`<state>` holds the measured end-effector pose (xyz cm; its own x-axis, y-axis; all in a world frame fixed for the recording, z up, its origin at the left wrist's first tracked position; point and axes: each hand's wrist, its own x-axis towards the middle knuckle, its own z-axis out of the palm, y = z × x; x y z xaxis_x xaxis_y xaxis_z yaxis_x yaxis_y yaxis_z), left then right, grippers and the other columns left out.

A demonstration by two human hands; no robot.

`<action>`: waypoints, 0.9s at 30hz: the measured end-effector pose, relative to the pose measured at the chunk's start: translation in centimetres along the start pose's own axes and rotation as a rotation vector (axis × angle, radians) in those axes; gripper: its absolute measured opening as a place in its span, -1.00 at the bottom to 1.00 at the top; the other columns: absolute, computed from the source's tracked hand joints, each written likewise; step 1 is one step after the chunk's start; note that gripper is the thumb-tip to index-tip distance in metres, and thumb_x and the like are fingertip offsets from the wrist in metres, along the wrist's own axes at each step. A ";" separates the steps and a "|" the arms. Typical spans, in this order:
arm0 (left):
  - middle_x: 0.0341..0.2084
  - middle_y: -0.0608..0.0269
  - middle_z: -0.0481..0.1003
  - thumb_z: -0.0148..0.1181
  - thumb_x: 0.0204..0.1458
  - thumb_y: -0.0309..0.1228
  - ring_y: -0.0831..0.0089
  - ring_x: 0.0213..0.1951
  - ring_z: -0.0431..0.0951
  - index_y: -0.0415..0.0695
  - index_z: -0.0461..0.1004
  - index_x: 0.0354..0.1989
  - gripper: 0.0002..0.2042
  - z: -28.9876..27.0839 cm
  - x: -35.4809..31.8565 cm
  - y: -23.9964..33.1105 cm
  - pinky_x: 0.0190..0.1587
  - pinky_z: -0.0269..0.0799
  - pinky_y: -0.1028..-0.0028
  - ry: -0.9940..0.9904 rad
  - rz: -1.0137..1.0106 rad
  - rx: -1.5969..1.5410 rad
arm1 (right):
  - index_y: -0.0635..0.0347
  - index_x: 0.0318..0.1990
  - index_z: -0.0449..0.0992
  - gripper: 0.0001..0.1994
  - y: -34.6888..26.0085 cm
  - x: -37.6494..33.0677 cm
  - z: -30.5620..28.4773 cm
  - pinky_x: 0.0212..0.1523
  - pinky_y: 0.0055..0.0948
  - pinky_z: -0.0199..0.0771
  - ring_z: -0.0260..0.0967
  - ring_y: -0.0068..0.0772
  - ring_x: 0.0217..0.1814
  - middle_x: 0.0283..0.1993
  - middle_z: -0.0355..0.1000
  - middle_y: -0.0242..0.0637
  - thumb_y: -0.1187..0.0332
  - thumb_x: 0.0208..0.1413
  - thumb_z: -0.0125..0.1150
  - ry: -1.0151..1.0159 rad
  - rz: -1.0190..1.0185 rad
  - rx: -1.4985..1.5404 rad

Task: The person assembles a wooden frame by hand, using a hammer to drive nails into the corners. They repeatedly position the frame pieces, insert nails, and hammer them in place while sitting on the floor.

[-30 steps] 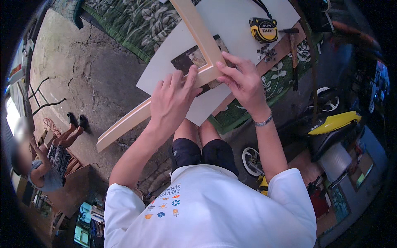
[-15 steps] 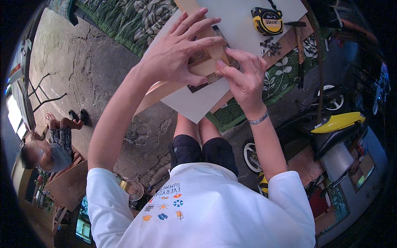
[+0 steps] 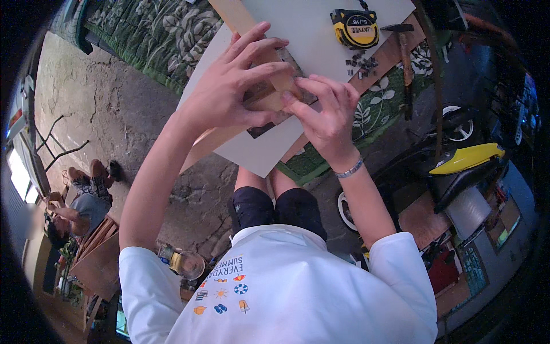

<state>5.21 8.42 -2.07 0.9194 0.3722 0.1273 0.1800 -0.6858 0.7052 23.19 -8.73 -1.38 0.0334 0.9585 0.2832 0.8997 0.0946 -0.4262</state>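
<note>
Two pale wooden strips meet at a corner between my hands, above a white board. My left hand spans the corner, its long fingers spread over one strip and its thumb against the other, steadying them. My right hand pinches the joint between thumb and forefinger. Anything small inside that pinch is hidden. A flat dark patterned piece lies beneath the strips, mostly covered by my hands.
Right of my hands are a yellow-black tape measure, several small metal pieces and a hammer. Green floral cloth underlies the board. A motorbike with a yellow panel stands at right; another person sits at left.
The view has shifted, so the board, tools and my hands appear slightly farther left. Both hands keep their hold at the corner. The other person's posture has changed a little.
</note>
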 end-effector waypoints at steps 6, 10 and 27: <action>0.44 0.21 0.29 0.55 -0.24 -0.13 -0.05 0.57 -0.01 0.23 0.51 0.27 -0.26 -0.4 0.0 0.6 0.55 0.00 -0.14 -0.064 -0.026 0.031 | -0.24 -0.14 0.70 -0.81 -0.7 0.1 -0.4 0.26 -0.13 0.17 0.36 -0.27 0.28 0.23 0.46 -0.44 0.31 0.08 0.35 -0.013 0.043 0.046; 0.45 0.22 0.27 0.57 -0.25 0.01 -0.04 0.58 -0.02 0.24 0.50 0.29 -0.22 -1.0 0.5 0.8 0.57 -0.11 -0.15 -0.147 -0.057 0.059 | -0.27 -0.20 0.68 -0.87 -0.5 -0.5 0.7 0.27 -0.13 0.17 0.35 -0.23 0.28 0.27 0.45 -0.43 0.28 0.10 0.36 0.040 0.091 0.027; 0.54 0.32 0.13 0.55 -0.26 0.08 -0.08 0.60 -0.16 0.29 0.53 0.23 -0.26 -0.7 0.4 0.1 0.60 -0.25 -0.19 -0.068 -0.072 0.059 | -0.05 -0.08 0.66 -0.86 4.2 -0.5 -3.0 0.03 -0.21 0.25 0.39 -0.22 -0.08 -0.16 0.50 -0.44 0.29 0.23 0.35 0.097 0.437 -0.221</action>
<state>5.33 8.94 -1.51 0.9245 0.3801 0.0291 0.2647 -0.6950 0.6685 28.26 -9.61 -0.69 0.4591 0.8652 0.2015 0.8627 -0.3801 -0.3336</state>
